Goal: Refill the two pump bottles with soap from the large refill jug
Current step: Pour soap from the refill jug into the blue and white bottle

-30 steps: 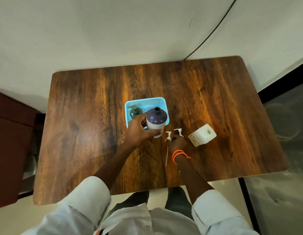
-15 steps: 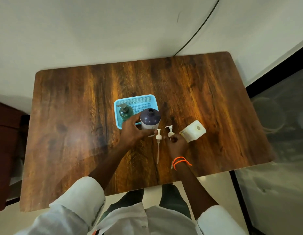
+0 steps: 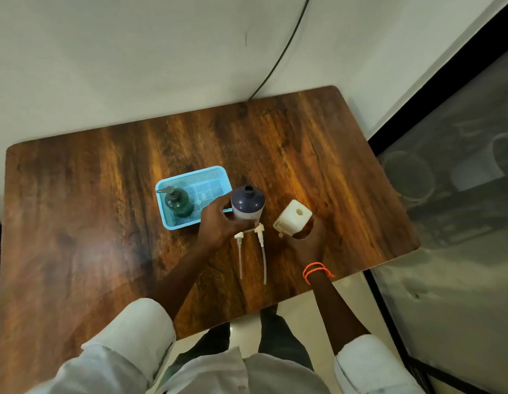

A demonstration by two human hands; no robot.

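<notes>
A: What is closest to the person on the brown wooden table?

B: Two white pump tops with long thin tubes. They lie flat, side by side, tubes pointing back at the person.

A: What are the hands doing?

B: The left hand is wrapped around the side of the round bottle with a dark purple top and a white body. That bottle stands up, and its little mouth is open with no pump in it. It sits just past the pump tops, right beside the basket.

A: And the other hand?

B: The right hand, with an orange string band on its wrist, holds the cream-white boxy refill jug from below, fingers curled around its near side. The jug leans over, and a round hole shows on top. I cannot tell if it is off the table.

A: What is in the light blue plastic basket?

B: One dark green pump bottle, standing up in the left part, its pump on.
</notes>
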